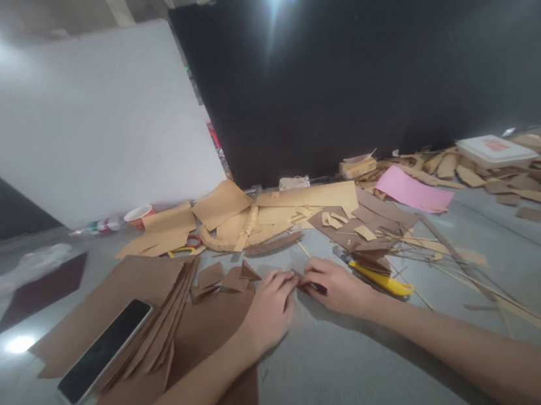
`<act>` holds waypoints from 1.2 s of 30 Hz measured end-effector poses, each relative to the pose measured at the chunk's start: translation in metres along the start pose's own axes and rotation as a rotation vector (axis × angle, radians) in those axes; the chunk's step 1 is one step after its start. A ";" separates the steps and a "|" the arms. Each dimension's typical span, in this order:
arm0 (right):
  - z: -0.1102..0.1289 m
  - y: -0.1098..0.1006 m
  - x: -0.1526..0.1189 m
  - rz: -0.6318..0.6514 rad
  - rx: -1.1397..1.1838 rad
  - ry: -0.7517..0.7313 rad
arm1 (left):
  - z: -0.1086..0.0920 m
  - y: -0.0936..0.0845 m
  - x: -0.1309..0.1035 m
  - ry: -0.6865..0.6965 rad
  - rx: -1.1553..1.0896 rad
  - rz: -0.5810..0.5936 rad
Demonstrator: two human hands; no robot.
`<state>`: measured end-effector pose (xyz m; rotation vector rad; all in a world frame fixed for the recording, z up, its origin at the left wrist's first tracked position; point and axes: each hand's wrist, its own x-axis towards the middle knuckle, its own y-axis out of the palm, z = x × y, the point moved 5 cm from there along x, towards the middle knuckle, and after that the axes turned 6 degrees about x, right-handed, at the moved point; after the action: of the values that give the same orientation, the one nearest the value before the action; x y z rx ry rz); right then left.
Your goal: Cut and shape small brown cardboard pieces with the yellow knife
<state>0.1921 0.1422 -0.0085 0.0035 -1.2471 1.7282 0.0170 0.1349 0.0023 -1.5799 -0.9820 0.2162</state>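
My left hand point(272, 308) and my right hand point(338, 286) meet at the middle of the grey table, fingertips pinched close together. Between them shows a small brown piece of paper point(299, 279), mostly covered by the fingers. Just right of my right hand lies a yellow utility knife point(382, 279). Small folded brown pieces point(234, 278) sit beyond my left hand, on and beside a large brown sheet point(217, 330). Farther off, a curved tan band with a wrapped strip point(249, 231) rests against tan sheets point(307, 199).
A phone point(105, 351) lies on stacked brown sheets point(127, 279) at the left. Behind are a paper cup point(138, 215) and crumpled plastic point(27, 268). Thin strips point(488, 287), a pink sheet point(412, 190) and a white box point(495, 150) among scraps occupy the right. Upright panels stand behind.
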 end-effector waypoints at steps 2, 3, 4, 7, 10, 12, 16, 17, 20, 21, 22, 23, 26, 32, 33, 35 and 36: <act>-0.001 0.001 0.000 0.019 0.010 0.007 | 0.000 0.000 0.000 0.000 0.005 0.004; -0.002 0.002 -0.001 0.028 0.019 0.021 | 0.000 0.000 0.000 0.002 0.006 0.005; -0.003 0.002 -0.001 0.034 0.033 0.040 | 0.000 0.000 0.000 0.003 0.007 0.006; -0.006 0.001 0.000 0.029 0.092 0.142 | -0.001 -0.001 0.000 0.008 0.006 0.010; -0.010 -0.003 0.003 0.013 0.149 0.273 | -0.003 -0.003 0.001 0.012 -0.002 0.015; -0.012 -0.004 0.004 0.011 0.155 0.323 | -0.004 -0.004 0.001 0.014 -0.010 0.009; -0.015 -0.003 0.004 0.015 0.087 0.328 | -0.004 -0.003 0.002 0.034 -0.031 0.012; -0.016 -0.002 0.004 0.021 0.067 0.323 | -0.004 -0.003 0.002 0.038 -0.035 0.014; -0.017 0.000 0.003 0.043 0.028 0.307 | -0.003 -0.003 0.002 0.045 -0.041 0.008; -0.018 0.001 0.003 0.046 0.020 0.306 | -0.003 -0.003 0.002 0.047 -0.045 0.003; -0.018 0.000 0.003 0.045 0.012 0.308 | -0.002 -0.003 0.002 0.049 -0.048 -0.002; -0.018 0.000 0.003 0.040 0.002 0.310 | -0.002 -0.003 0.001 0.052 -0.049 -0.005; -0.016 -0.002 0.003 0.016 -0.033 0.317 | -0.003 -0.001 0.000 0.062 -0.034 0.006; -0.016 -0.003 0.002 0.014 -0.106 0.332 | -0.004 -0.001 0.000 0.055 -0.017 0.044; -0.016 -0.002 0.002 0.018 -0.113 0.334 | -0.005 -0.001 -0.001 0.057 -0.010 0.053; -0.017 -0.002 0.002 0.021 -0.130 0.333 | -0.005 0.000 -0.001 0.085 0.018 0.060; -0.017 -0.002 0.001 0.016 -0.141 0.331 | -0.006 0.000 -0.001 0.106 0.035 0.058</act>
<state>0.2010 0.1557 -0.0149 -0.3622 -1.1188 1.5736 0.0200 0.1299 0.0035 -1.5731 -0.8472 0.1863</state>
